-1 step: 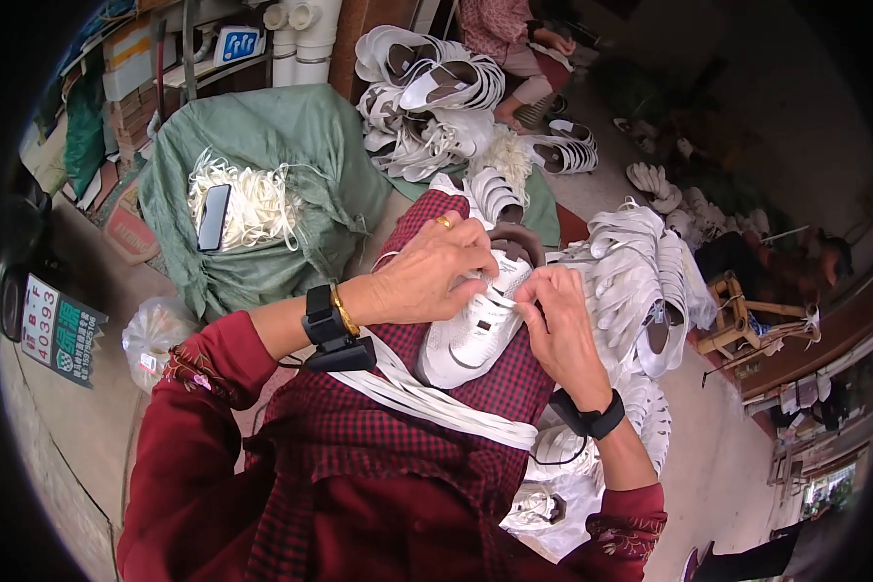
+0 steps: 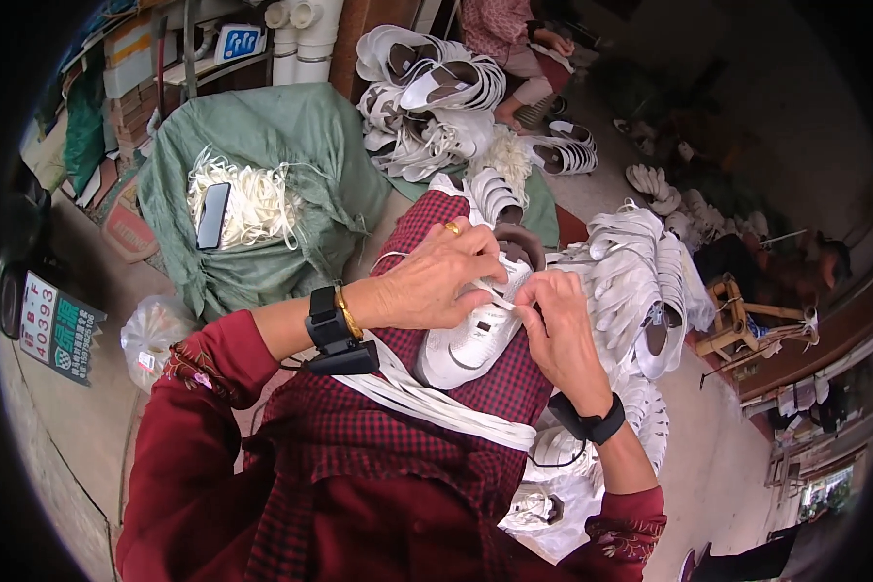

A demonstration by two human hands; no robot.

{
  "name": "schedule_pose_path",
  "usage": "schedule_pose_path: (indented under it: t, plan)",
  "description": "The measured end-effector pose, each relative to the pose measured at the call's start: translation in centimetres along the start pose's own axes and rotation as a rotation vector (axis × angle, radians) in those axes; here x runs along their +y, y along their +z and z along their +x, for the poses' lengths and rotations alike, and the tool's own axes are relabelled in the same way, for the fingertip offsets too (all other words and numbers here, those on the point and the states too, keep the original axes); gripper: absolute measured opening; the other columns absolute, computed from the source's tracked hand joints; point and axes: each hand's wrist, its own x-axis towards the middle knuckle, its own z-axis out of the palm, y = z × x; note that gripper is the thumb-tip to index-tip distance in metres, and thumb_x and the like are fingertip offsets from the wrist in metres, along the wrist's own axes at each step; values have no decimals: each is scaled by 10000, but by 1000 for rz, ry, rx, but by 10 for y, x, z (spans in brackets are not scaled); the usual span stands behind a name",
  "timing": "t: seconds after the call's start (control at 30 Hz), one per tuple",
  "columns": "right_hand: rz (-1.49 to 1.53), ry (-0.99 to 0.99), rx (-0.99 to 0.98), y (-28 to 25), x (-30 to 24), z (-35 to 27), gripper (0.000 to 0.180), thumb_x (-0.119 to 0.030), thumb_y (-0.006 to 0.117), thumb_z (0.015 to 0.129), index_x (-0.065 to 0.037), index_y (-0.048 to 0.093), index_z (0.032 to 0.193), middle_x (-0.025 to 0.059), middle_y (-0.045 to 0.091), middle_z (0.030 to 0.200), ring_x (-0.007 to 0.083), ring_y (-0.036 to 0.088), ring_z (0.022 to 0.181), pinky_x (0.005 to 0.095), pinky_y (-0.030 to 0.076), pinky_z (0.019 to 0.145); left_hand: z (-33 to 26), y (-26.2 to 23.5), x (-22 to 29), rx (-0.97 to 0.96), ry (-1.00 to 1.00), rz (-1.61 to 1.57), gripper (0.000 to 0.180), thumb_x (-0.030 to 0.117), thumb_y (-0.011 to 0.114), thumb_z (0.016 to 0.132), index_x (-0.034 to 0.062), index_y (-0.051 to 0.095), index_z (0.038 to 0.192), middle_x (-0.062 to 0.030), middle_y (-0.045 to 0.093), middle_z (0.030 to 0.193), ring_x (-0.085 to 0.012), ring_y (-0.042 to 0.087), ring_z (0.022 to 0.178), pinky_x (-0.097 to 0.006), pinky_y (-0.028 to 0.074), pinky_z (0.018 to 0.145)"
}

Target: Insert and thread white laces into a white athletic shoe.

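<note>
Head view: I see the white sneaker lying on the checkered lap, long axis diagonal, one end lower left, the other upper right. My left hand curls over its top, pinching a white lace; my right hand pinches beside it.

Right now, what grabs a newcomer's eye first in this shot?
Dead centre, the left hand and right hand both have a grip on a white shoe resting on a red checked lap cloth. Heaps of white shoes lie to the right and at the top. At upper left, a green sack carries a bundle of white laces and a phone.
</note>
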Motion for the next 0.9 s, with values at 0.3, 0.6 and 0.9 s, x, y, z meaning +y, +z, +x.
schedule_pose_path:
  t: [0.3, 0.6, 0.9]
  plan:
    - [258, 212, -121, -7, -9, 15, 173, -48, 675, 869, 8, 666, 1033, 147, 601, 888, 322, 619, 875, 416, 490, 744, 2, -33, 11, -426, -34, -614, 250, 248, 579, 1020, 12, 643, 967, -78, 640, 832, -199, 586, 718, -340, 475, 669]
    - [44, -22, -153, 12, -8, 28, 158, -18, 706, 816, -1, 642, 959, 134, 526, 951, 320, 528, 934, 389, 452, 813, -37, -142, 22, 61, -214, -1226, 369, 359, 471, 1078, 75, 554, 857, 27, 465, 659, -92, 443, 588, -232, 358, 538]
    - [836, 482, -220, -4, -11, 17, 153, -153, 574, 1011, -38, 565, 1110, 34, 540, 826, 170, 510, 839, 330, 413, 821, -113, -194, -85, 842, -602, -1421, 205, 170, 455, 1083, -4, 550, 1137, -12, 550, 828, -121, 507, 724, -236, 442, 583]
